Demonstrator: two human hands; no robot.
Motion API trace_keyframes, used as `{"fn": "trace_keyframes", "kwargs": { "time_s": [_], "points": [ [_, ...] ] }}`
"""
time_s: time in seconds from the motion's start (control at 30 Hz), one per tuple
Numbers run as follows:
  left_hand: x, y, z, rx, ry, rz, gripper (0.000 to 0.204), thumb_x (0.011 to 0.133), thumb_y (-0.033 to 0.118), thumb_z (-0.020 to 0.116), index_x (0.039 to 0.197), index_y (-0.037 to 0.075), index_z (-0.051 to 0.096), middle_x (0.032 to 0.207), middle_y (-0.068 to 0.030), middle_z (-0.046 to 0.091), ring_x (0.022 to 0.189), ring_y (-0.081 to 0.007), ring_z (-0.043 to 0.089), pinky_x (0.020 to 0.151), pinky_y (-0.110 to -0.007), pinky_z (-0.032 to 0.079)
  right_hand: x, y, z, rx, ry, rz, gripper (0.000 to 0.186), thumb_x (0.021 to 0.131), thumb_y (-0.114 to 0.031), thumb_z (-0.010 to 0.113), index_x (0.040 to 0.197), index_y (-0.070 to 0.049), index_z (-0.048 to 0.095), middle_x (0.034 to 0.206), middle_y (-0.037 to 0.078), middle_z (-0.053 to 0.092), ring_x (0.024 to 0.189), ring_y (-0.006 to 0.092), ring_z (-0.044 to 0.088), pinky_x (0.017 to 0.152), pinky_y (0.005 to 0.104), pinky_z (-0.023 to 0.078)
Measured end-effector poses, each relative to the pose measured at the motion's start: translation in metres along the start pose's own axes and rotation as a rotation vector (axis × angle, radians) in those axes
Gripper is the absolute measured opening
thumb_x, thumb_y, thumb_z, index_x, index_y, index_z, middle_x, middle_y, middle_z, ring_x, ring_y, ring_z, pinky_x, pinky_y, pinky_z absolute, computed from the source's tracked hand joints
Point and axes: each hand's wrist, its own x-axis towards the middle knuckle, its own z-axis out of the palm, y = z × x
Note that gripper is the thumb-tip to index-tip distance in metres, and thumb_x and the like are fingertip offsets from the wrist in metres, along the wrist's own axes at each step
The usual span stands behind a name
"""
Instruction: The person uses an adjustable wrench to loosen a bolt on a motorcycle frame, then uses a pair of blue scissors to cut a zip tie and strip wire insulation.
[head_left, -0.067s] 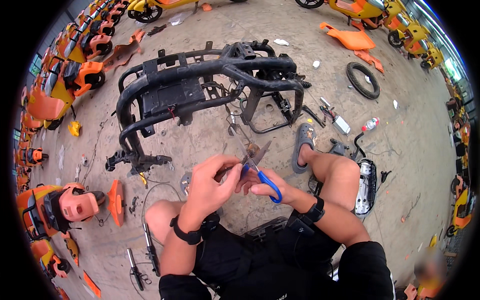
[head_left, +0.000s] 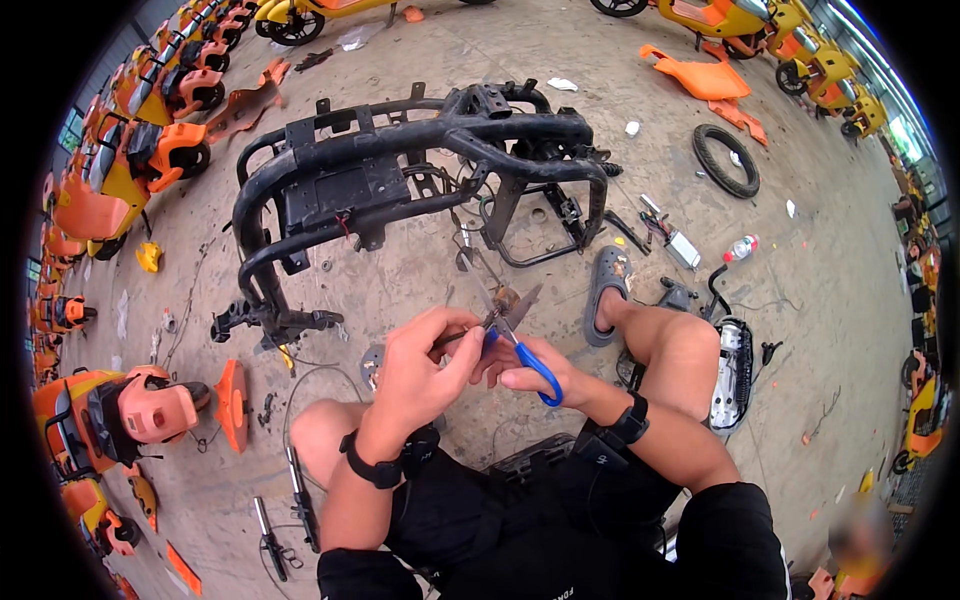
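Note:
My right hand (head_left: 563, 368) grips a pair of scissors (head_left: 541, 376) by the blue handles, its blades apart and pointing away from me. My left hand (head_left: 428, 366) is closed, with thumb and fingers pinching a thin dark piece (head_left: 452, 341), perhaps a cable end, which reaches the scissors' pivot area. A small brownish clump (head_left: 507, 300) shows between the blades; what it is I cannot tell. Just beyond both hands, a black tubular scooter frame (head_left: 365, 150) lies on the floor.
Scooter parts are scattered about: a tyre (head_left: 726, 161), orange panels (head_left: 697, 76), a silver box (head_left: 683, 250) and shock absorbers (head_left: 301, 490). A plastic bottle (head_left: 742, 248) lies to the right. An orange scooter front (head_left: 160, 408) is at left, and rows of yellow-orange scooters (head_left: 150, 160) line the sides.

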Motion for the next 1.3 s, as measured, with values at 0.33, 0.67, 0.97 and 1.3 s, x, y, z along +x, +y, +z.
{"fn": "trace_keyframes", "kwargs": {
  "time_s": [0.33,0.67,0.97,1.3],
  "points": [
    [0.004,0.006,-0.003,0.035,-0.121,-0.099,0.02,0.097,0.015,0.059,0.093,-0.003,0.063,0.069,0.0003,0.061,0.061,-0.0057,0.049,0.054,-0.023,0.038,-0.006,-0.009,0.02,-0.259,0.33,0.118,0.03,0.089,-0.028,0.069,0.085,0.002,0.064,0.067,0.003,0.065,0.056,0.006,0.055,0.051,0.0225,0.044],
    [0.006,-0.004,-0.02,-0.325,-0.12,-0.299,0.023,0.097,0.02,0.059,0.085,0.001,0.064,0.064,0.0076,0.051,0.055,-0.001,0.034,0.05,-0.022,0.025,-0.003,-0.004,0.026,-0.537,0.454,0.101,0.038,0.085,-0.031,0.074,0.07,0.001,0.063,0.056,0.002,0.058,0.048,0.0043,0.049,0.043,0.0238,0.036],
    [0.004,-0.023,-0.063,-0.523,0.137,-0.185,0.018,0.099,0.019,0.054,0.094,0.002,0.058,0.056,0.0044,0.039,0.043,-0.0053,0.029,0.04,-0.023,0.021,-0.012,-0.011,-0.02,-0.313,0.704,0.094,0.041,0.087,-0.039,0.073,0.072,-0.001,0.063,0.057,0.001,0.057,0.051,0.0062,0.052,0.048,0.0227,0.039],
    [0.008,-0.015,-0.027,-0.738,-0.095,-0.084,0.023,0.104,0.022,0.045,0.099,0.001,0.054,0.068,-0.0025,0.045,0.063,-0.0128,0.04,0.061,-0.029,0.037,-0.002,-0.012,-0.011,0.0,0.394,0.137,0.05,0.089,-0.039,0.069,0.12,-0.002,0.059,0.087,-0.001,0.059,0.068,0.004,0.05,0.058,0.0195,0.039]
  ]
}}
